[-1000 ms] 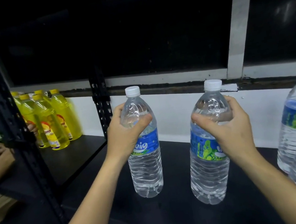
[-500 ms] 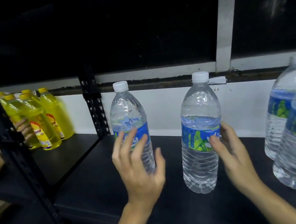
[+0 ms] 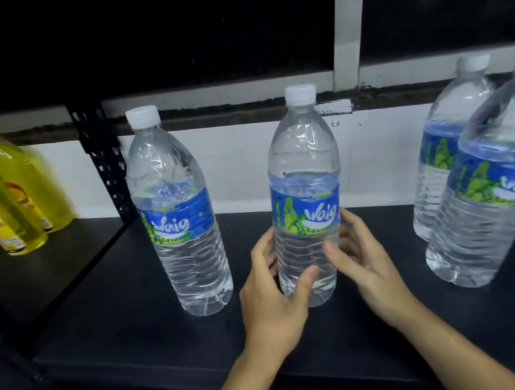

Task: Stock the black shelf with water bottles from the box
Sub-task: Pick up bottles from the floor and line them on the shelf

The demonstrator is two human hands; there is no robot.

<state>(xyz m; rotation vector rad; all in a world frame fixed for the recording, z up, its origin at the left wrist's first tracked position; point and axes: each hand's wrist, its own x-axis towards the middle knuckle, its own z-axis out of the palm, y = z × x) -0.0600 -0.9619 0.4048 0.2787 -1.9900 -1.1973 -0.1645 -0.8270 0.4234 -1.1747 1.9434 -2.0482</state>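
Several clear water bottles with white caps and blue-green labels stand upright on the black shelf (image 3: 140, 315). The middle bottle (image 3: 304, 168) has both my hands around its lower body: my left hand (image 3: 274, 302) cups its left side with the thumb on the front, and my right hand (image 3: 364, 260) wraps its right side. A second bottle (image 3: 178, 213) stands free to the left. Two more bottles (image 3: 496, 192) stand together at the right. The box is out of view.
Yellow bottles (image 3: 12, 194) of liquid crowd the neighbouring shelf bay at the left, past a black perforated upright (image 3: 102, 161). A white wall and a dark window with a white frame (image 3: 343, 15) lie behind the shelf.
Both hands let go of the two bottles' upper parts. My left hand moved right off the left bottle, and both hands now close on the middle bottle's lower body. The camera came closer.
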